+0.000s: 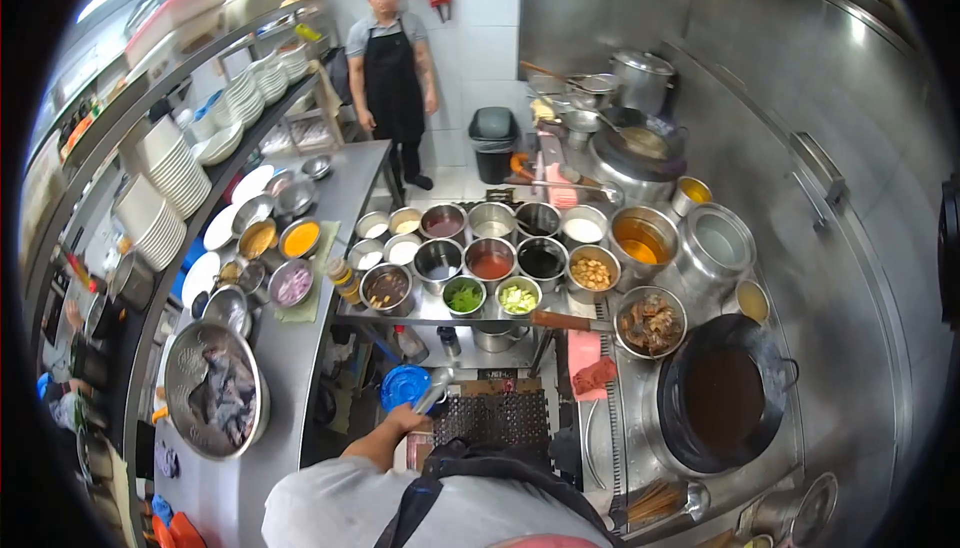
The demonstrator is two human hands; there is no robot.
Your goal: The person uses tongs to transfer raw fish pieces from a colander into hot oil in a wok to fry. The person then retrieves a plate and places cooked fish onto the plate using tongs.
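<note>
My left hand [402, 418] reaches forward at the lower middle, closed around a narrow, shiny metal utensil [436, 389]. Its exact kind I cannot make out. Just beyond the hand, lower down, is a blue round tub [405, 388]. Dark perforated floor matting [490, 422] shows to the right of the utensil. My right hand is out of sight; only my torso and apron strap appear on that side.
Several sauce and ingredient pots [491, 260] fill the counter ahead. At right are a wok of brown liquid [722, 398] and a strainer of meat pieces [650, 322]. A large colander [216, 388] stands on the left table. A co-worker [392, 78] stands at the back.
</note>
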